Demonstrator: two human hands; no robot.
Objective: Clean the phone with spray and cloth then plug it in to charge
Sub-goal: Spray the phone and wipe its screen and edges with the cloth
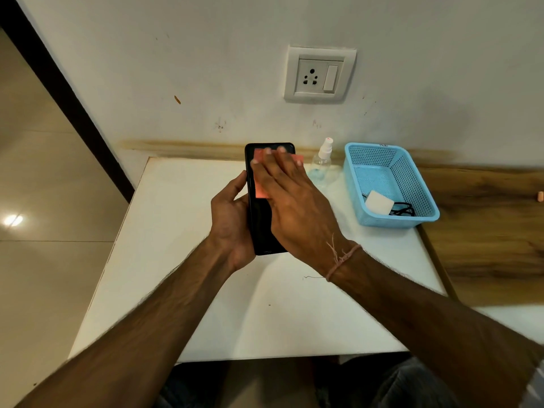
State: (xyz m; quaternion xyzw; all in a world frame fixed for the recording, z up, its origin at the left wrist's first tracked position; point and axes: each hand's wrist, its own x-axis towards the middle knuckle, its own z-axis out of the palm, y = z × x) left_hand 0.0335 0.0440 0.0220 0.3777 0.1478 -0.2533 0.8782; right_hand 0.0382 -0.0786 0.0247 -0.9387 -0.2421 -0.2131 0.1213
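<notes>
In the middle of the frame the right hand (291,201) lies flat with its fingers straight and slightly spread, pressing a pink-orange cloth (260,184) onto the upper part of the phone (263,228). The fingertips reach almost to the phone's top edge, and a corner of the cloth sticks out past the hand on the right. A thin thread band (343,257) circles the right wrist.

Just left of it, the left hand (232,219) grips the black phone from the side and underneath, its thumb curled against the left edge. The phone is held lengthwise, screen up, above the white worktop (176,260). Its lower end shows dark between the two hands.

Behind the hands, right of centre, a clear spray bottle (322,160) with a white nozzle stands upright on the worktop near the wall. Just to the right of the bottle sits a light blue mesh basket (397,223); inside it lie a white charger block (379,202) and a coiled black cable (403,210).

In the upper middle of the frame, a white wall socket (319,75) with a switch beside it is set into the pale wall. A brown wood-grain surface (485,231) fills the right side, and beige floor tiles (44,201) run down the left.
</notes>
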